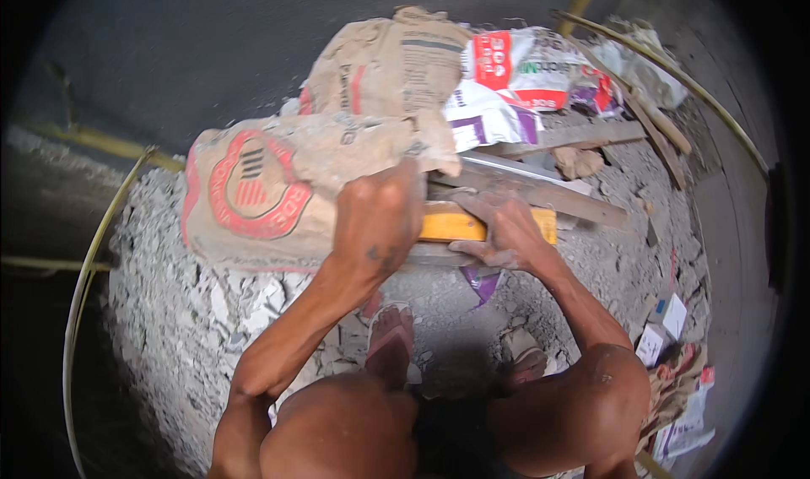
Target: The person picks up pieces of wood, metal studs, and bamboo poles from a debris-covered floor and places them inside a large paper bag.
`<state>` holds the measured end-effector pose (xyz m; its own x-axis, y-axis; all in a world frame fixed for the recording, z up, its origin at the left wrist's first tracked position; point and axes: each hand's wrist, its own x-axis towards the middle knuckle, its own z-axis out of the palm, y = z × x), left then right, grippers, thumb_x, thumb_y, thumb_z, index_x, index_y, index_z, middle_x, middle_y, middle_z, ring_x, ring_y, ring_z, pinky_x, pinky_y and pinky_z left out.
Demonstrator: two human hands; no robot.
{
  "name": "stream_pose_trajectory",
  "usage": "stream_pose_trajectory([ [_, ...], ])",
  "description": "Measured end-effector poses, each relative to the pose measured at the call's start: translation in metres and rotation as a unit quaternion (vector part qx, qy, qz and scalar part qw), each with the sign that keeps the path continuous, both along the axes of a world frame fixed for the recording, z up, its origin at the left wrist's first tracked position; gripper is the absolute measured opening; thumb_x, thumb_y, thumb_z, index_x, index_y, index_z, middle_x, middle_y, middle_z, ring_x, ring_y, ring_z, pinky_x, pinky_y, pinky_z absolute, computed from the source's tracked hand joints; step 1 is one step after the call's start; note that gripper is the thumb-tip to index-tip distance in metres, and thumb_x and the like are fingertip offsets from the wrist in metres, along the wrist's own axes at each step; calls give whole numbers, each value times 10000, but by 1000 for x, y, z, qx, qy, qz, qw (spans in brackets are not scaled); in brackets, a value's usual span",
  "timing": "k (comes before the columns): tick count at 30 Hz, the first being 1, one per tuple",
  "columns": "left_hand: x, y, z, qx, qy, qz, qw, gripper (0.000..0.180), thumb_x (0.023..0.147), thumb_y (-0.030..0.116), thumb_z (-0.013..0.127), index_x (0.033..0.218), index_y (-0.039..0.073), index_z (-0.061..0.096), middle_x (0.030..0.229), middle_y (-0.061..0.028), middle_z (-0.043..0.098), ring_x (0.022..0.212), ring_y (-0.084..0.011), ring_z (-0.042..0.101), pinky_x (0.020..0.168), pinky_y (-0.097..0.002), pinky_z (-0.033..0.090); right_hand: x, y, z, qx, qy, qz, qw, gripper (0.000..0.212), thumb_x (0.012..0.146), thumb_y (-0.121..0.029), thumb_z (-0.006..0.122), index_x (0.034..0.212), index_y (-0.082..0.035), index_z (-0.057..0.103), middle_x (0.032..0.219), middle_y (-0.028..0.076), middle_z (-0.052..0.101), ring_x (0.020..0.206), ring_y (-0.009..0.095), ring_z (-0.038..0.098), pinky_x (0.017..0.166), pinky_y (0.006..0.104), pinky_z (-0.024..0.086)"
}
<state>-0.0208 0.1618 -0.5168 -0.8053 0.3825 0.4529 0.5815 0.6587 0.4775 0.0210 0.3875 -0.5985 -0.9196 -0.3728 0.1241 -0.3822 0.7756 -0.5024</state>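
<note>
My left hand is closed in a fist at the right end of a brown paper sack, which has a red and black print and lies on its side. The sack's paper edge is bunched at the fingers. My right hand is wrapped around a yellow bar, thumb on the near side and fingers over the far side. The bar lies level; its left end is hidden behind my left hand, so I cannot tell whether it reaches into the sack.
Wooden offcuts and a pale metal strip lie beyond the bar. Behind are another brown sack and a white, red and purple bag. Broken rubble surrounds my feet. A thin bent pole stands at left; small white boxes lie right.
</note>
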Motion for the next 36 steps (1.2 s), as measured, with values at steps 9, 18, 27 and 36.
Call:
stream_pose_trajectory([
  [9,-15,34,6,2,12,35,999,129,914,13,634,805,-27,577,602,-205,548,497,-286,563,508,-379,423,-6,-19,-14,29,78,-19,996,548,842,-380,752,1302,-110,628,1159,147,624,1153,287,570,955,445,413],
  [18,-12,29,-8,-12,-59,75,995,131,945,29,644,833,-21,596,546,-20,469,523,-55,397,482,-282,311,-72,270,-10,-134,31,-307,942,289,925,-269,673,1079,-30,717,1042,165,741,933,286,723,853,394,561],
  [27,-19,53,5,-60,-127,147,979,119,932,-7,638,1048,-12,668,615,-80,622,548,-58,480,503,-247,343,-155,371,-100,328,-172,-173,913,773,784,-77,742,1481,-277,475,1536,40,441,1452,330,364,1118,740,241],
  [36,4,12,16,-77,-37,118,989,370,907,-84,497,1216,-38,696,869,-111,732,724,-72,586,649,-241,472,-75,417,-27,276,-39,-139,950,374,772,-128,749,1026,-65,482,999,161,612,951,396,629,805,487,513],
])
